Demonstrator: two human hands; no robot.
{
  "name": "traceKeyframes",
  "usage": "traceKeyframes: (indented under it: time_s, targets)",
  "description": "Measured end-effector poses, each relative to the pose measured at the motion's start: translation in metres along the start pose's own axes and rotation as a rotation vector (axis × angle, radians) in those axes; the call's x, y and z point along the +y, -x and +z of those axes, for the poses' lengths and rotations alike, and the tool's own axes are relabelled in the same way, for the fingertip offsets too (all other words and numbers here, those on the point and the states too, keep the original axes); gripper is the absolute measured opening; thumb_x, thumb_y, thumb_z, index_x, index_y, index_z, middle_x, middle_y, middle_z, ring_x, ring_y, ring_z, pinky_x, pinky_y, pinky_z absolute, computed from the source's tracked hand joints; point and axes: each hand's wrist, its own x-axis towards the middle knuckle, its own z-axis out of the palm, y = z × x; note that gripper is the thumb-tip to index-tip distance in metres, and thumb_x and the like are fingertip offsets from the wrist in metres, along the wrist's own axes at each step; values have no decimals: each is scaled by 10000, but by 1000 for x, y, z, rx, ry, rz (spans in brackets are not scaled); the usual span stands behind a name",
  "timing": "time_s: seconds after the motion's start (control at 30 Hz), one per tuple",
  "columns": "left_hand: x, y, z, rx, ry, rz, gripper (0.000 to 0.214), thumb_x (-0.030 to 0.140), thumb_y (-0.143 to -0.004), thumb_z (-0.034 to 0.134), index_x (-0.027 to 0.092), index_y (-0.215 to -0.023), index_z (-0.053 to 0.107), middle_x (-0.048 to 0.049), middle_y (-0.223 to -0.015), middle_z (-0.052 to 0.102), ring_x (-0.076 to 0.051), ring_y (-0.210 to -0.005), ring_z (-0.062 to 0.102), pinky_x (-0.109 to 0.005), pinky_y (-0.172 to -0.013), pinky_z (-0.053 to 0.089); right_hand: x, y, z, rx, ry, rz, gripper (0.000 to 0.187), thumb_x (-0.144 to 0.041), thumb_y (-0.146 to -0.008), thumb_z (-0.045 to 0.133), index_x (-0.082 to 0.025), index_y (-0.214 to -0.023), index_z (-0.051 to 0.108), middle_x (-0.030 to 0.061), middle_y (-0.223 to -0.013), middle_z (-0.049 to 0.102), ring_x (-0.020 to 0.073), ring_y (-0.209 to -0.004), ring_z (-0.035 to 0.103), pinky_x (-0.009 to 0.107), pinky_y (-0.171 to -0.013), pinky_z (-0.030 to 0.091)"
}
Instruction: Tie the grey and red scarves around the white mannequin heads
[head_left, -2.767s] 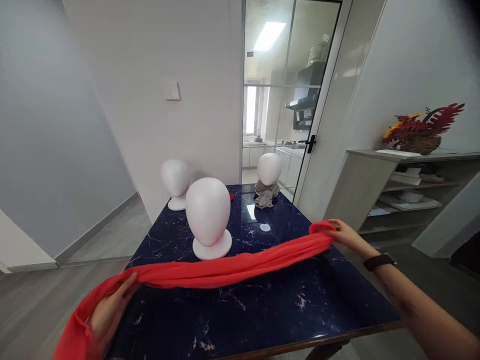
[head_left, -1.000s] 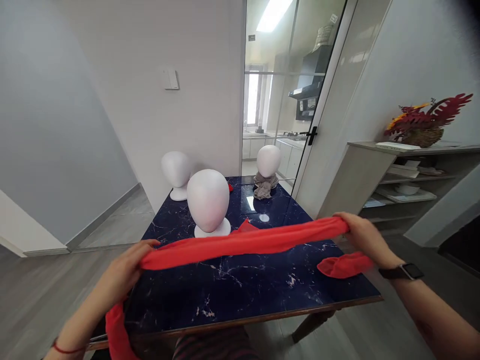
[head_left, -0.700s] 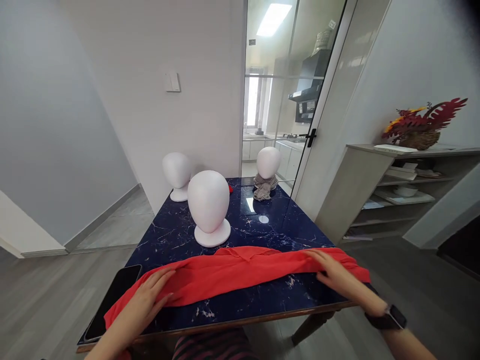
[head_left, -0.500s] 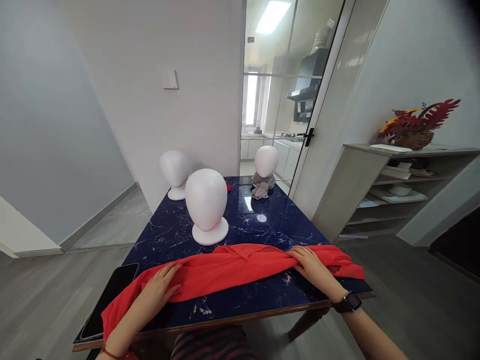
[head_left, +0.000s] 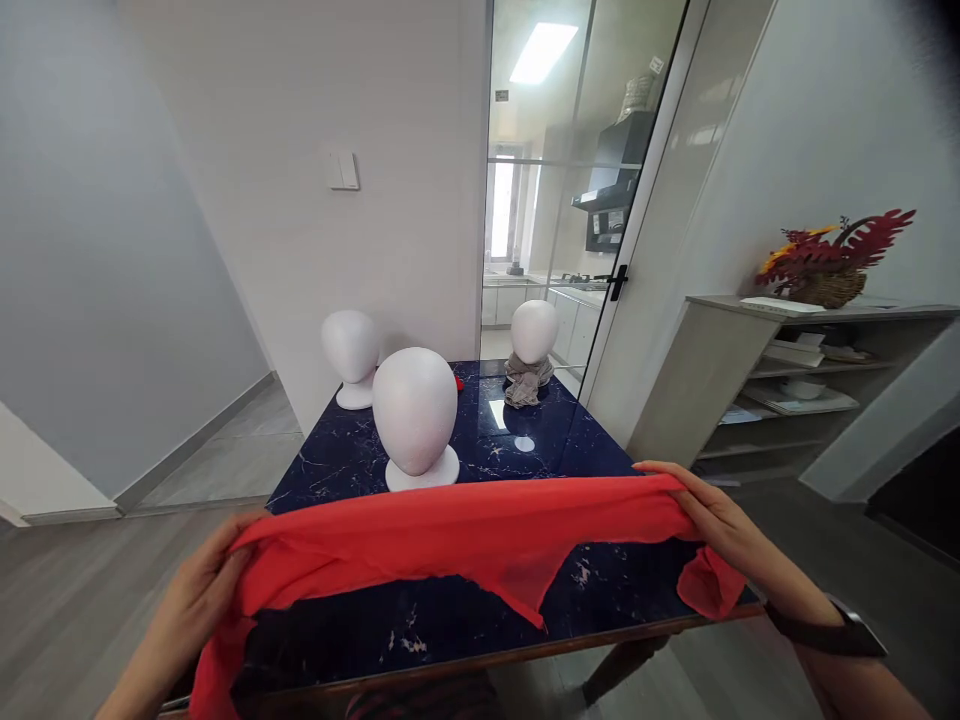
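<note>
Home: kitchen [head_left: 510, 302] behind glass door [head_left: 570, 164], flower basket [head_left: 831, 288].

The left hand [head_left: 199, 590] is gripping the red cloth [head_left: 450, 525], the right hand [head_left: 724, 525] is holding it well across, and they're stretching it out over the table [head_left: 465, 630]! A pointed flap is dangling from the lower edge, and loose lengths are hanging by both hands. Just behind, the front white head form [head_left: 415, 410] is standing upright; the rear left head form [head_left: 350, 345] is standing past it, while the rear right head form [head_left: 534, 330] is wearing a grey cloth [head_left: 527, 382] around its neck.
</note>
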Motion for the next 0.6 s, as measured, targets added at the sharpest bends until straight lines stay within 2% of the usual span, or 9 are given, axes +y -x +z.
traceKeyframes:
  time_s: [0.07,0.13,0.27,0.33,0.4,0.5,0.53,0.6]
  targets:
    - [8,-16,-13,-40,36,8,313,417,-788,460,213,-967,614,-37,-999,690,-204,-923,629,-282,-825,503,-10,-10,-3,-44,26,-25,452,-515,-890,350,-223,-1130,598,65,-1167,629,237,-1090,577,344,-980,427]
    - [9,-30,-18,-40,58,15,317,425,-764,471,204,-935,620,-50,-995,685,-209,-933,617,-281,-833,493,-12,-20,0,-59,63,-54,429,-493,-897,351,-210,-1094,606,76,-1132,640,231,-1056,587,346,-955,440]
    - [0,-43,-13,-5,67,56,315,396,-772,469,216,-975,629,-43,-1027,675,-211,-958,600,-266,-852,471,-4,-32,11,56,98,-137,392,-439,-914,327,-198,-1080,588,88,-1068,636,216,-999,586,345,-892,459]
    - [-7,-38,-7,-52,71,56,313,384,-774,485,234,-1004,634,-20,-1056,675,-216,-987,589,-275,-884,454,2,-28,18,50,84,-149,371,-425,-914,337,-197,-1064,589,85,-1046,632,208,-977,583,332,-873,458]
    - [-15,-29,2,-202,93,24,305,385,-769,512,242,-1000,651,-9,-1063,680,-226,-1010,588,-287,-914,437,9,-18,30,-64,56,-118,349,-417,-912,351,-194,-1005,603,76,-1017,635,199,-942,584,315,-852,457]
    - [-28,-14,23,-546,146,-53,299,415,-783,521,229,-962,672,-25,-1051,685,-234,-1009,601,-284,-908,436,26,0,54,-297,48,-7,337,-414,-906,367,-189,-875,616,48,-904,651,185,-832,591,291,-770,467]
    - [-32,-10,31,-628,144,-83,306,428,-791,513,224,-956,671,-32,-1039,686,-233,-992,608,-282,-888,444,33,4,62,-347,69,27,338,-408,-905,366,-189,-837,614,38,-859,652,179,-789,592,289,-747,466]
    - [-39,-4,46,-695,91,-122,316,446,-788,511,218,-956,652,-34,-966,693,-226,-916,625,-281,-818,461,47,7,75,-384,156,48,316,-377,-903,370,-192,-808,609,29,-815,651,174,-743,591,297,-734,464]
